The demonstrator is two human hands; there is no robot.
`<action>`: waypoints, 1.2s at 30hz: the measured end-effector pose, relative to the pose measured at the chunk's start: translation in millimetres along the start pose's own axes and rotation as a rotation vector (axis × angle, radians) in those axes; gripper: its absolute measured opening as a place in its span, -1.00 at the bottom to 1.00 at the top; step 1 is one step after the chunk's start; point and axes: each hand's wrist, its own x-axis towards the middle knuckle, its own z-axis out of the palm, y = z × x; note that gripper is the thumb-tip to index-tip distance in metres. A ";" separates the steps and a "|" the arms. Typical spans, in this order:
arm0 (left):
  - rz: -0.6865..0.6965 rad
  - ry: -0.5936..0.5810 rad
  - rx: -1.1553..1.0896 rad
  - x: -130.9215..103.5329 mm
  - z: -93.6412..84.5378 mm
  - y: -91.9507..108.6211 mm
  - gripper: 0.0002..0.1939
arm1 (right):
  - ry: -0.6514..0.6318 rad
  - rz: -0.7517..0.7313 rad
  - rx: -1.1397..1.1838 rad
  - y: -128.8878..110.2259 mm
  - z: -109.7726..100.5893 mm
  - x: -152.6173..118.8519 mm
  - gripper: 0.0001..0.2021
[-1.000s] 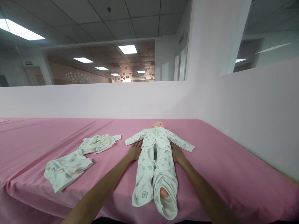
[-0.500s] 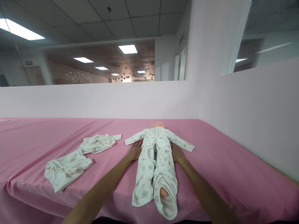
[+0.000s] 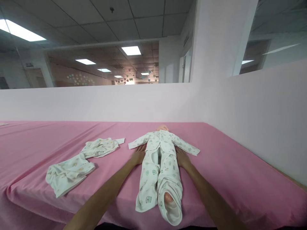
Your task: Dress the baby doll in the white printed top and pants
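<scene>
2 hands (image 3: pixel 138 155) (image 3: pixel 183 158), 1 doll (image 3: pixel 162 127), 1 pr pants (image 3: pixel 170 164)

To us the doll (image 3: pixel 162 127) looks like smooth plastic, its pyjamas (image 3: pixel 168 159) matt cloth, the sheet (image 3: pixel 230 172) wrinkled matt cloth, the wall (image 3: pixel 96 103) smooth and matt.

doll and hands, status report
Left hand, right hand flanking dressed doll at waist. Doll lying on pink cloth. Loose clothes apart, to the left.

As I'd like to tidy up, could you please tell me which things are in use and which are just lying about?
In use:
doll wearing printed top and printed trousers
left hand, right hand beside it

Lying about:
crumpled printed clothing on pink cover
</scene>
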 end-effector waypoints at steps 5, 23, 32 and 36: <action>0.001 -0.019 0.046 -0.6 -2.6 1.3 -0.25 | -0.010 -0.002 -0.030 0.2 0.4 0.7 -0.25; 0.006 -0.005 -0.003 2.1 2.7 -2.5 -0.29 | 0.003 -0.013 -0.052 1.6 3.0 1.5 -0.24; 0.005 -0.005 0.006 0.8 0.6 -1.5 -0.23 | -0.003 0.003 -0.040 1.5 3.5 2.1 -0.24; 0.012 -0.032 0.033 0.9 -1.9 -1.1 -0.24 | -0.016 0.013 -0.039 -0.1 1.5 1.2 -0.24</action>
